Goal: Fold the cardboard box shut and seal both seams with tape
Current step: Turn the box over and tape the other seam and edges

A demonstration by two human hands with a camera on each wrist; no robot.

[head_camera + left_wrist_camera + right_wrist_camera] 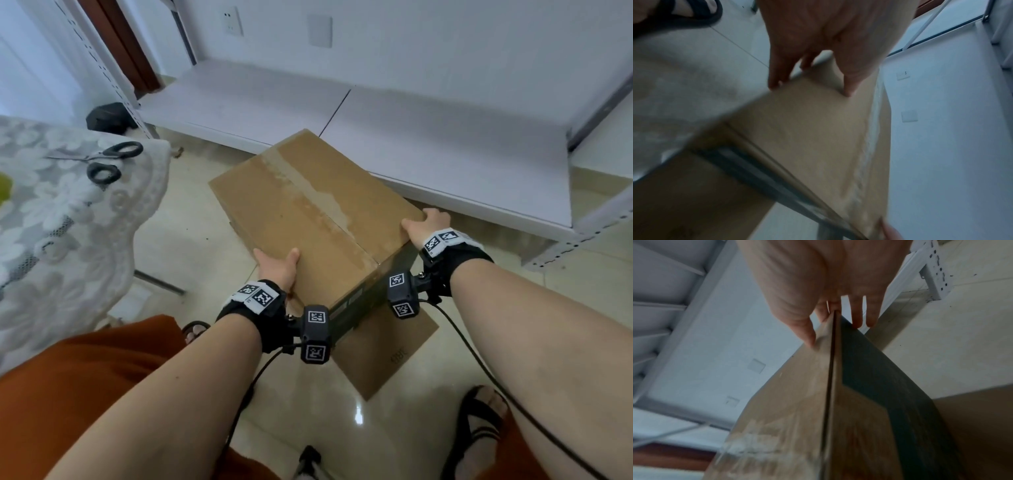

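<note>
**packrat_88:** so where's the cardboard box (308,212) sitting, and what are the arms doing?

**tapefiend:** It's on the tiled floor (191,246), top flaps folded flat, an old tape strip (308,192) running down the middle seam, just in front of the low white shelf (445,137). One loose flap (387,349) sticks out flat on the floor at the near end. Both forearms reach forward and down from the near side. The left hand (277,269) is clamped on the box's near-left corner, thumb on top, fingers (777,78) curled over the edge and down the side.

**packrat_88:** and the right?

**tapefiend:** The right hand (423,224) grips the near-right corner the same way: thumb on the top panel, fingers (857,318) wrapped down the dark printed side. Scissors (102,161) lie on the lace-covered worktop (51,212) to the left, well apart from the box.
</note>
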